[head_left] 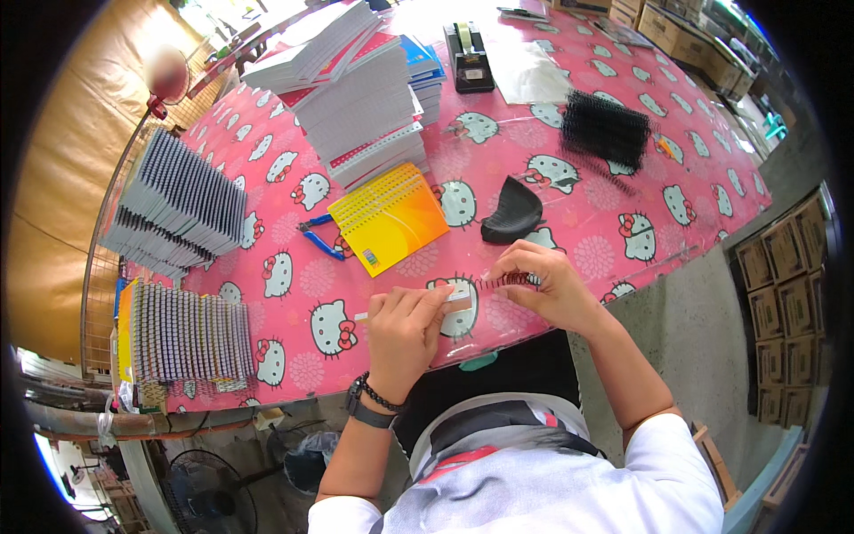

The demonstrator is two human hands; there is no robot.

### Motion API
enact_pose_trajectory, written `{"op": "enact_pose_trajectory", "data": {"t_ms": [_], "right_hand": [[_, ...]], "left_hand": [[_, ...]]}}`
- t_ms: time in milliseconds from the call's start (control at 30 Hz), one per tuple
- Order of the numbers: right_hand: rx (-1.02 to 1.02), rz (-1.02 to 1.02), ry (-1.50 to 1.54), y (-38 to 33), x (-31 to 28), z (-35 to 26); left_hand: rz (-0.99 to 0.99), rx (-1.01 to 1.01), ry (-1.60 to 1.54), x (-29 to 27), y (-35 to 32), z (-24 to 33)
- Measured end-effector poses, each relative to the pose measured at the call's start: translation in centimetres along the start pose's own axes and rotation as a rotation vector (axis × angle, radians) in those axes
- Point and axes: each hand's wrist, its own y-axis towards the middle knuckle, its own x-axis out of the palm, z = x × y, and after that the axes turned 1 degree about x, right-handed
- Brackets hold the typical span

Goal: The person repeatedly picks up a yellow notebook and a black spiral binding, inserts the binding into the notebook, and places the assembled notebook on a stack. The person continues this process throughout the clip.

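Observation:
My left hand (402,331) is closed on a pale, flat, ruler-like strip (460,300) over the table's near edge. To its right, my right hand (553,283) pinches a dark spiral binding coil (511,279). The coil's free end points left, close to the strip; I cannot tell whether they touch. Just beyond my hands lies a small stack of yellow-orange spiral notebooks (398,224). Blue-handled cutting pliers (322,242) rest against the stack's left side. A black curved wedge-shaped piece (512,214) sits beyond my right hand.
Tall unbound notebook stacks (356,120) rise at the back. Bound notebooks stand in piles on the left (182,200) and near left (191,343). A tape dispenser (469,62) and a heap of black coils (607,129) lie farther back on the pink patterned tablecloth (302,365).

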Motion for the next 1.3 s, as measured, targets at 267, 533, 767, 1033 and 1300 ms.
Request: {"op": "enact_pose_trajectory", "data": {"t_ms": [267, 533, 767, 1033, 1300], "right_hand": [[-0.099, -0.059, 0.018, 0.2, 0.4, 0.9], [0.110, -0.179, 0.055, 0.4, -0.2, -0.1], [0.144, -0.238, 0.012, 0.5, -0.5, 0.5], [0.006, 0.042, -0.812, 4.2, -3.0, 7.8], [0.179, -0.398, 0.496, 2.3, -1.7, 2.9]], "left_hand": [[-0.002, -0.030, -0.003, -0.2, 0.0, 0.3], [0.027, -0.066, -0.072, 0.1, 0.2, 1.8], [-0.044, 0.014, -0.020, 0.8, -0.7, 1.4], [-0.035, 0.033, 0.007, 0.8, -0.9, 1.3], [0.097, -0.136, -0.015, -0.2, -2.0, -1.2]]}}
